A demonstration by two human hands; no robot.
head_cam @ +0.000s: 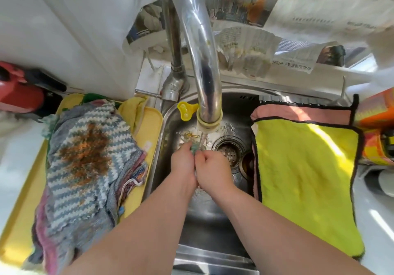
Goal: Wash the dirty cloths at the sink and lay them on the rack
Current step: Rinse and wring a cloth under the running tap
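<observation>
A small green cloth [194, 148] sits bunched low in the sink [170, 125], directly under the thin stream from the tap [202, 61]. The left grip [183, 164] and right grip [213, 168] are both clenched on it, knuckles touching, so this looks like the scrubbing step. Just beyond them lies the drain strainer [230, 151]. On the sink's right edge a yellow-green cloth [307, 178] is spread flat, overlapping a pink cloth [302, 112]; these two appear washed and laid out. On the counter to the left, a yellow tray [15, 232] holds a heap topped by a striped cloth [85, 157] with a large brown stain. Judging by that, most of the washing remains, perhaps a third done. Little of the green cloth shows between the fingers, the heap's lower layers cannot be counted, and the rack is covered by the laid cloths.
</observation>
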